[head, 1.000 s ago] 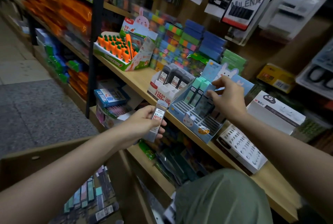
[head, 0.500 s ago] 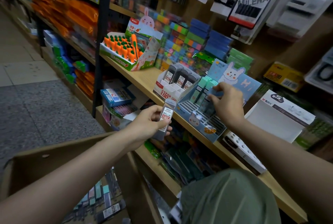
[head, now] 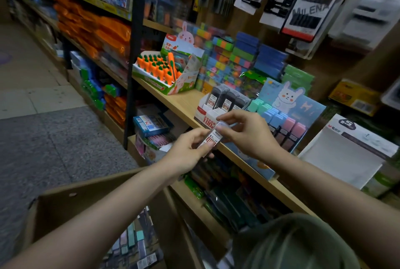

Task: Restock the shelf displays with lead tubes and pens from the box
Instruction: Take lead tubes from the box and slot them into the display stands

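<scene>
My left hand (head: 186, 154) holds a clear lead tube with a red and white label (head: 213, 136) in front of the wooden shelf (head: 184, 104). My right hand (head: 249, 134) pinches the tube's top end with thumb and fingers. Just behind the hands stands a white and red display (head: 205, 115) of grey lead tubes. To its right is a blue bunny display (head: 290, 104) with green, blue and pink tubes. The cardboard box (head: 71, 199) sits below my arms, with several tubes (head: 134, 240) lying in it.
A carrot pen display (head: 164, 69) stands further left on the same shelf. A white flat pack (head: 346, 152) lies to the right of the bunny display. Lower shelves hold packed stationery (head: 227, 199). My knee in green cloth (head: 298, 242) is at the bottom right. Grey floor (head: 43, 139) lies left.
My right hand has left the bunny display and come left to the tube in my left hand. The left hand has lifted the tube slightly toward the shelf.
</scene>
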Demonstrator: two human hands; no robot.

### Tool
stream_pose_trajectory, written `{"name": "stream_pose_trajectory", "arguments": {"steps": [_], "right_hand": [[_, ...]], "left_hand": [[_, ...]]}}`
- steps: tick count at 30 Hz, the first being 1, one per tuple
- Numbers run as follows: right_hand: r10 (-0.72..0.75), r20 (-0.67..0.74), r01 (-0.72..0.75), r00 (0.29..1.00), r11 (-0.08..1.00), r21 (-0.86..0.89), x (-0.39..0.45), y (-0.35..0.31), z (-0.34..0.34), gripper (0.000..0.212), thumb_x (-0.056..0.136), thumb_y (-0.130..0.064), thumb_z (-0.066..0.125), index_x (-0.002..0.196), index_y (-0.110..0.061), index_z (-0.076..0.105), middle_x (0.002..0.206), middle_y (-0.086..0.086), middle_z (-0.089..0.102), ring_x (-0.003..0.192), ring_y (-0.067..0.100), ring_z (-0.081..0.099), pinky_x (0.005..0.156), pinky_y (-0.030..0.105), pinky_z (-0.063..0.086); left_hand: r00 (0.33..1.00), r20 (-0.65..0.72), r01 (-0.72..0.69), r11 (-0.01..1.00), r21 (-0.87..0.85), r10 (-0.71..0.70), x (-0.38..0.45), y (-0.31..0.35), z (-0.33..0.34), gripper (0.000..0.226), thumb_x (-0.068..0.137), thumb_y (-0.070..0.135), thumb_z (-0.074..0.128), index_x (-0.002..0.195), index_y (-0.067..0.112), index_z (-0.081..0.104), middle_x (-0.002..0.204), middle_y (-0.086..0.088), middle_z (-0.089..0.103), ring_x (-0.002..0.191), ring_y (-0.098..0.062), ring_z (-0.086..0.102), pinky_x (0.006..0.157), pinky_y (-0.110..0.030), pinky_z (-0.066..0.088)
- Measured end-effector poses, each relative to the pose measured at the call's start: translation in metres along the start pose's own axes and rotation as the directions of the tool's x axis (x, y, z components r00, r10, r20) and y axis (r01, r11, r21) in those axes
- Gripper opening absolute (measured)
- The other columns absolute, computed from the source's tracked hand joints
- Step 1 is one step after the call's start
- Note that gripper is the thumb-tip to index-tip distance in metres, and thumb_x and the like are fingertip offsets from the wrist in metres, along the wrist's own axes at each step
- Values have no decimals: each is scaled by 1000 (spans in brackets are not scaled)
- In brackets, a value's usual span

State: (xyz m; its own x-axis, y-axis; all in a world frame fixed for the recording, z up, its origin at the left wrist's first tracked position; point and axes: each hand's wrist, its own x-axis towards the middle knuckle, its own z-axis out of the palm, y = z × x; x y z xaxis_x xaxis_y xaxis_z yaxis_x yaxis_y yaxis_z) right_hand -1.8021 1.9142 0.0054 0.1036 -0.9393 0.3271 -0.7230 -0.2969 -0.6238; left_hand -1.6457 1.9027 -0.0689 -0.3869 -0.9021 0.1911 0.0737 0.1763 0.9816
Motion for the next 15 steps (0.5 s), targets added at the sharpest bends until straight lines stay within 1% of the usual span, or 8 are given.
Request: {"name": "stream_pose_trajectory", "arguments": {"steps": [3,5,6,8,10,12,14,15], "right_hand": [[9,3,-9,1000,1000,-6,25,-1,-19,17,84,-16,74,95,-27,68,90,-1,71,65,9,72,61,25,60],[-24,-110,19,994,999,-50,51,1,-44,20,82,-18,76,99,-24,68,88,-1,70,62,2,70,57,14,55],[-39,-176,24,984,996,-88,63,3,-56,21,81,-20,78,100,-22,68,85,-3,69,60,-3,67,54,8,51],[-54,-262,-4,964,976,-215,85,8,-72,22,80,-24,80,98,-21,68,79,-6,67,52,-9,61,48,2,42],[-61,-257,-22,964,951,-309,101,16,-74,21,80,-25,80,96,-20,68,73,-7,64,48,-11,57,43,0,36],[-66,-205,-12,977,933,-360,110,24,-67,24,81,-25,80,99,-14,69,77,1,67,57,-3,63,50,3,42],[-85,-172,8,981,914,-405,118,31,-60,27,82,-25,78,104,-11,69,89,9,69,75,17,68,71,25,57],[-105,-167,23,980,902,-431,121,34,-57,27,83,-25,78,104,-11,70,92,9,69,81,22,67,80,34,56]], "left_hand": [[993,-107,-35,997,63,42,6,-6,-16,20,96,18,57,113,28,60,108,4,66,99,-7,62,81,-15,49],[979,-192,-28,983,180,63,12,-13,-30,19,93,21,61,109,33,57,112,3,61,102,-3,57,80,-9,46],[969,-239,1,964,266,65,16,-17,-36,22,91,24,64,109,33,55,116,3,57,105,-4,55,85,-12,46],[948,-313,83,913,398,50,28,-22,-43,35,87,31,69,118,30,52,121,6,48,112,-7,50,99,-30,46],[941,-339,138,898,418,13,43,-20,-39,53,83,40,71,128,25,48,126,6,40,120,-11,44,105,-36,42],[939,-342,173,908,381,-35,61,-16,-28,72,77,49,74,137,22,42,136,3,35,128,-14,39,110,-38,37],[935,-349,191,920,342,-65,79,-12,-16,87,74,54,75,144,22,35,145,1,29,134,-16,35,112,-39,34],[930,-360,193,928,317,-71,88,-11,-11,91,73,54,75,146,22,32,149,1,26,136,-17,33,113,-39,33]]}}
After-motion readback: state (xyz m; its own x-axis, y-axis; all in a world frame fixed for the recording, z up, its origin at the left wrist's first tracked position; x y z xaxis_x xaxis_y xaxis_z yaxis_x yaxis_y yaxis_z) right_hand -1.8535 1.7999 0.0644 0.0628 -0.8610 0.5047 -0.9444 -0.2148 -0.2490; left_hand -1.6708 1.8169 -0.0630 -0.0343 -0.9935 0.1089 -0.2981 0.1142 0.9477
